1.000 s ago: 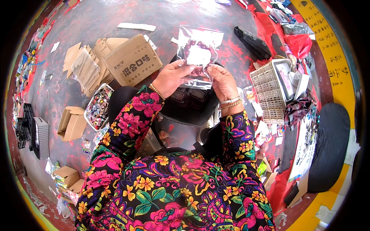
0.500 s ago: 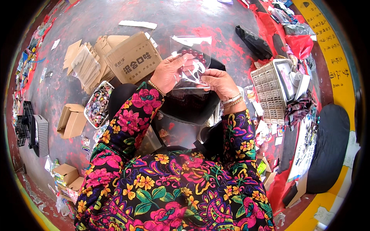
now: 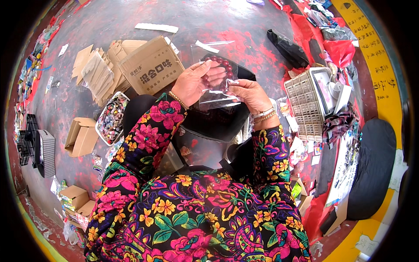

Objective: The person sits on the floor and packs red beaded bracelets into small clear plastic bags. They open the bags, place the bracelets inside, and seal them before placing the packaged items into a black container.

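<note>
Above a black tub (image 3: 233,131), both my hands hold up a clear plastic bag (image 3: 214,101) with a bracelet of dark red beads (image 3: 226,63) in it. My left hand (image 3: 194,84) is closed on the bag's left side, its thumb by the beads and its fingers showing through the film. At the other side, my right hand (image 3: 251,95) pinches the film between thumb and fingertips, below the beads. More dark red beads seem to lie inside the tub, partly hidden behind the bag.
Flattened cardboard boxes (image 3: 150,65) lie ahead on the left, next to a white basket of small colourful pieces (image 3: 112,120). An open carton (image 3: 82,136) stands nearer. To the right are a cream plastic crate (image 3: 304,105) and a black bag (image 3: 286,47).
The bag has shifted and lies less flat, with its glare changed. More of the bead bracelet shows. My left fingers are more spread behind the film; both hands stay in nearly the same place.
</note>
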The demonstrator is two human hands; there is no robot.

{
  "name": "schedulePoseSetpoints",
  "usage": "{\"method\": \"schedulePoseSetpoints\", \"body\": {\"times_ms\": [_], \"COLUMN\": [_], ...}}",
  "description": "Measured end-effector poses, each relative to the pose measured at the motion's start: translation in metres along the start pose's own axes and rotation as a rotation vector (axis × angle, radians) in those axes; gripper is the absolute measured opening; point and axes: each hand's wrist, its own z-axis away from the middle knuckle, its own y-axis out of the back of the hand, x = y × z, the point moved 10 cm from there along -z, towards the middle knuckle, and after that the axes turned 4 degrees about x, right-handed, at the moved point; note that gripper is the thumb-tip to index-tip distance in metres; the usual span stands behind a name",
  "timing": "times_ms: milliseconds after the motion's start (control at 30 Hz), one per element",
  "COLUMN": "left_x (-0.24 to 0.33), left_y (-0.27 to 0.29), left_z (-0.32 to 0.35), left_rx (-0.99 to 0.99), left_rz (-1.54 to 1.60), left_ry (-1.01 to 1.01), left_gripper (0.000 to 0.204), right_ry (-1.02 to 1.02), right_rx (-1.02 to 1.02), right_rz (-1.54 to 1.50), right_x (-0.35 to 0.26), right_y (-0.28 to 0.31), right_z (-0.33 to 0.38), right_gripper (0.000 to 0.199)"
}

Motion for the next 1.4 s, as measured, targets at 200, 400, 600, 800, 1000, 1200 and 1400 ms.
{"method": "schedulePoseSetpoints", "body": {"times_ms": [200, 400, 600, 800, 1000, 1200, 1400], "left_x": [0.0, -0.012, -0.024, -0.018, -0.019, -0.02, -0.021], "left_y": [0.004, 0.007, 0.05, 0.051, 0.044, 0.042, -0.014], "left_z": [-0.003, 0.005, 0.009, 0.006, 0.001, 0.001, 0.0], "left_rx": [0.001, 0.058, 0.308, 0.31, 0.291, 0.258, -0.23], "left_rz": [0.041, -0.07, -0.364, -0.456, -0.524, -0.58, -1.164], "left_ry": [-0.035, 0.089, 0.159, 0.115, 0.09, 0.093, -0.156], "left_gripper": [0.03, 0.033, 0.032, 0.023, 0.02, 0.018, 0.037], "right_ry": [0.083, 0.262, 0.463, 0.379, 0.302, 0.296, 0.218], "right_rx": [0.047, 0.33, 0.522, 0.447, 0.343, 0.198, -0.204], "right_rz": [0.043, 0.011, 1.049, 1.212, 1.361, 1.519, 1.195], "right_x": [-0.01, -0.041, -0.074, -0.061, -0.039, -0.035, -0.015], "right_y": [0.001, 0.037, 0.048, 0.057, 0.054, 0.033, -0.004], "right_z": [0.0, 0.011, 0.034, 0.028, 0.015, 0.012, 0.022], "right_gripper": [0.01, 0.004, 0.009, 0.014, 0.016, 0.015, 0.015]}}
